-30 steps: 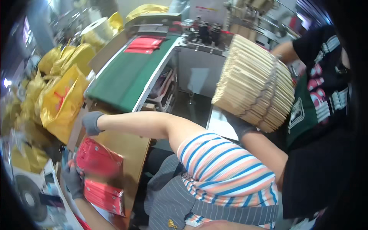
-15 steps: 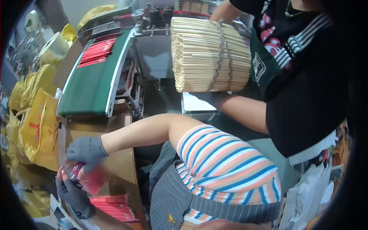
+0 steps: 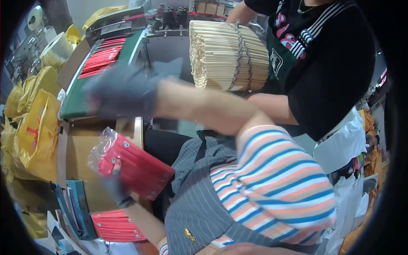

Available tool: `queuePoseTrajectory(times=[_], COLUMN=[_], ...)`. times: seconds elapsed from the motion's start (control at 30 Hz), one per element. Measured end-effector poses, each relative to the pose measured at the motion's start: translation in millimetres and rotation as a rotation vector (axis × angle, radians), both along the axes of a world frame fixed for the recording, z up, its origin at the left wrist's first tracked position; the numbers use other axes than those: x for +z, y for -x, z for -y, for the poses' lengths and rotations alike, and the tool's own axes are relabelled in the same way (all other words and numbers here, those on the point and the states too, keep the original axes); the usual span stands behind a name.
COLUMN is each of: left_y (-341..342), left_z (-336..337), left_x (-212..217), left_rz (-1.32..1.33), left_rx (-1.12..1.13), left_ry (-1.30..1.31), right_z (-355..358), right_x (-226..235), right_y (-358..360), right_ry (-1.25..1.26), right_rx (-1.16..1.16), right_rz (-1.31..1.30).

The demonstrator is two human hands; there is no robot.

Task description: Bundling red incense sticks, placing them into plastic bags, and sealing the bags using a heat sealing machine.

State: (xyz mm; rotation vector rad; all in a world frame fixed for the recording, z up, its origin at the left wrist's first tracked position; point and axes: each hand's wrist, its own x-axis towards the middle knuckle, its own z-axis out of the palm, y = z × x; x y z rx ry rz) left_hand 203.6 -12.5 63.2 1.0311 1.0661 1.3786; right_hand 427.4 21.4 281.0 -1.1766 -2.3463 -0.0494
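Observation:
My left hand [image 3: 118, 186], in a grey glove with bare fingertips, grips a bag of red packets [image 3: 138, 170] over the brown work surface. The bag's clear, crumpled plastic end sticks out toward the far left. My right hand [image 3: 123, 91], also grey-gloved, is smeared by motion above the near end of the green conveyor belt [image 3: 72, 106]; its fingers cannot be made out. Farther up the belt lies a row of flat red packets [image 3: 102, 57]. Another stack of red packets [image 3: 117, 225] rests near my left forearm.
Across from me, a person in black holds a large bundle of wooden chopsticks [image 3: 216, 55] tied with cord. Yellow bags [image 3: 40, 140] crowd the left side. A blue-grey rack [image 3: 78, 208] stands beside the near stack. White bags [image 3: 340, 140] pile up at right.
My right hand has left the bag and swung up and away over the belt. The left hand has moved right, and the bag now shows flat and whole.

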Motion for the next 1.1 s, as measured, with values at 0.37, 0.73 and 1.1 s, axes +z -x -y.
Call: queuePoseTrajectory(times=[0.37,0.73,1.1], left_y=[6.2,15.9,16.7], left_z=[20.0,32.5,40.5], left_x=[-29.3,-24.9,-25.7], left_rz=[0.067,0.141,0.093], left_rx=[0.034,0.044,0.055], left_ry=[-0.015,-0.023,0.005], right_z=[102.0,84.5,68.6], right_x=[21.3,4.7,4.9], right_y=[-203.0,-185.0,-178.4], right_ry=[-0.194,-0.178,0.017], right_rx=[-0.668,-0.590,-0.700], right_rz=[0.670,0.947,0.990])
